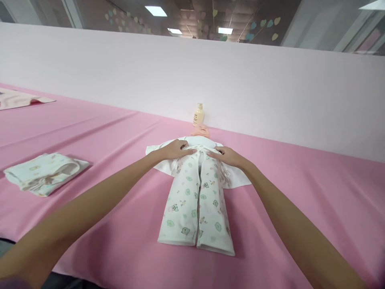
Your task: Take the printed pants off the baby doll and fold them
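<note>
A baby doll (201,131) lies on its back, its head toward the wall, dressed in a white top (236,176) spread out at both sides. Patterned white baby pants (186,204) cover its lower body, with the legs laid straight toward me. At the waistband's left side, my left hand (176,149) is closed on the cloth, thumb on top and fingers curled under. My right hand (228,155) grips the opposite side of the waistband in the same way. A drawstring shows between the two thumbs. The doll's arms and feet are hidden.
A pump bottle (198,115) stands behind the doll's head against the white wall (270,88). Folded patterned clothing (45,172) lies on the left. Farther back is a pale pink cloth (21,99). A wrinkled pink sheet (120,237) covers the table.
</note>
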Tool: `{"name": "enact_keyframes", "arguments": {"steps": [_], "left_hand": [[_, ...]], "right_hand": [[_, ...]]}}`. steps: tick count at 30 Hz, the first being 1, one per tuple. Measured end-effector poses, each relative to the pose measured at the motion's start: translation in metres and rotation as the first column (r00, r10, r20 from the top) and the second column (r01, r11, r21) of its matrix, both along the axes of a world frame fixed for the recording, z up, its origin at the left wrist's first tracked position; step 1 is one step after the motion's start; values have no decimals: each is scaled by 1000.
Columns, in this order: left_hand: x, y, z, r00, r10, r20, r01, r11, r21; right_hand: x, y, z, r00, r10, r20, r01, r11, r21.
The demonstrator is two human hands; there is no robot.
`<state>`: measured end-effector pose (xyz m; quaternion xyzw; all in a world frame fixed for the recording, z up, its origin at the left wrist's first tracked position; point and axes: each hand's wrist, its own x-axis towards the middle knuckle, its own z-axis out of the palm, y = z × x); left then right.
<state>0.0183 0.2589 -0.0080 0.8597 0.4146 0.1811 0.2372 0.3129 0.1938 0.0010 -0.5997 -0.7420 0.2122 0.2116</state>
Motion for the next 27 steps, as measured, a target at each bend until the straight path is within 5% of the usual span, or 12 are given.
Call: {"name": "enact_keyframes", "arguments": {"steps": [10, 16, 19, 27], "left_hand": [[-35, -47, -2, 997, -64, -43, 54, 978, -203], [-37, -72, -16, 997, -65, 50, 72, 985, -155], [-41, -86, -15, 996, -86, 21, 88, 992, -87], [-40, -112, -5, 998, 2, -70, -17, 977, -214]], "right_hand": [[5, -60, 9, 992, 102, 71, -92, 988, -122], [-13, -83, -2, 985, 138, 103, -131, 989, -75], [-15, -97, -6, 989, 108, 97, -103, 993, -57], [-18, -116, -4, 1000, -8, 16, 12, 979, -202]]}}
